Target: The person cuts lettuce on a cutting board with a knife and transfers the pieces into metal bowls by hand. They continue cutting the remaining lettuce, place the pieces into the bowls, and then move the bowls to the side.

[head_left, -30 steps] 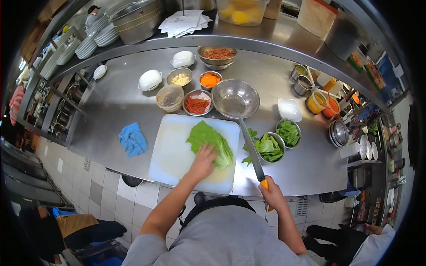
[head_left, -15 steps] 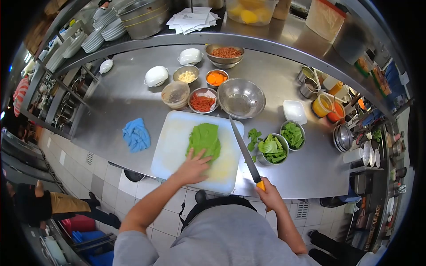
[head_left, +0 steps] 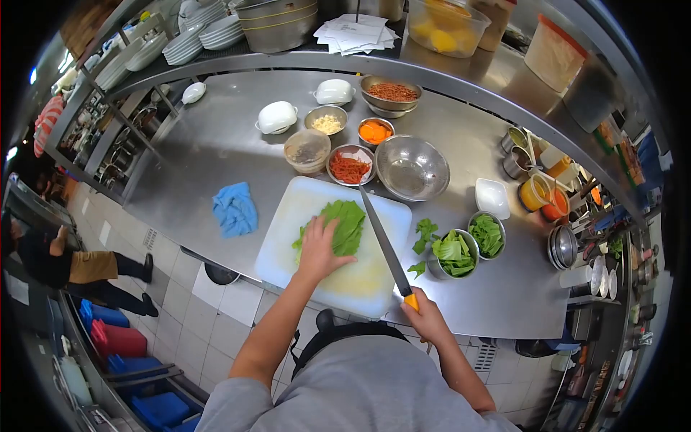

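Observation:
My left hand (head_left: 321, 249) lies flat with fingers spread over green leaves (head_left: 348, 223) on the white cutting board (head_left: 288, 209). In my right hand (head_left: 425, 315) is the yellow handle of a long kitchen knife (head_left: 386, 250). Its blade points up and away from me along the board's right part, tip near the bowl of red shreds (head_left: 350, 168). Right of the board stand a metal container of cut greens (head_left: 455, 253) and a second such container (head_left: 487, 235). Loose leaf pieces (head_left: 425, 234) lie beside them on the steel counter.
A large metal bowl (head_left: 412, 168), sliced carrots (head_left: 375, 132) and a lidded tub (head_left: 307, 149) stand behind the board. A blue cloth (head_left: 235, 209) lies to the left. Overhead runs a steel shelf (head_left: 446, 75). Another person (head_left: 79, 263) stands in the aisle on the left.
My left hand has shifted up and left across the leaves, its fingers now spread wider. The leaves lie more ruffled under it. The knife stays in my right hand, and the whole view has shifted slightly.

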Demonstrator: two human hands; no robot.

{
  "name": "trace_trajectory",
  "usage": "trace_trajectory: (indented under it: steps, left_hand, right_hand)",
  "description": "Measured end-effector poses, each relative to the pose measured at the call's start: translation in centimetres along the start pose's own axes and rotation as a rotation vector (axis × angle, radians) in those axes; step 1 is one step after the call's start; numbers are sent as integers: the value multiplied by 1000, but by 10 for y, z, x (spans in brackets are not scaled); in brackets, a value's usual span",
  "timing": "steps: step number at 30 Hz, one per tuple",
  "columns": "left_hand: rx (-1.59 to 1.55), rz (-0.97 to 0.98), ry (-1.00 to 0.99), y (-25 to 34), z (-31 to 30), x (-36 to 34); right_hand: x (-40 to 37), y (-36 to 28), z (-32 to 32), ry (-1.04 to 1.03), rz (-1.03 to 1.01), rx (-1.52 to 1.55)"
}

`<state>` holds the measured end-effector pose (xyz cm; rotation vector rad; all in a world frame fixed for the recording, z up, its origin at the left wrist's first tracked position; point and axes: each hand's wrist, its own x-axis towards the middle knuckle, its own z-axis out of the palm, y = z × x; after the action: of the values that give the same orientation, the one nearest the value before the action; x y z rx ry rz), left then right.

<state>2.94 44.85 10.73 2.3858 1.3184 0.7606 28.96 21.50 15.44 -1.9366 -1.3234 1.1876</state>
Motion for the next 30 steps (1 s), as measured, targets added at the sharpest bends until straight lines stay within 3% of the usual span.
trace_trajectory:
  steps: [3,6,9,15,22,30]
  left_hand:
    - [241,4,-171,-5,9,0]
    - [117,125,-218,-21,34,-13]
    - [144,271,-212,-26,42,-27]
    - [104,271,-175,-8,20,-27]
    - [152,286,-151,-18,37,-29]
    - [185,313,-131,-18,36,-30]
  right_hand:
    - [8,3,4,-12,-4,-33]
    - [13,6,6,-11,-67,-105]
    - [10,0,11,-4,-96,-207]
    - [15,2,18,-42,-57,-383]
    - [27,-21,21,-188,54,-537]
    - [104,-20,53,-100,-24,-473]
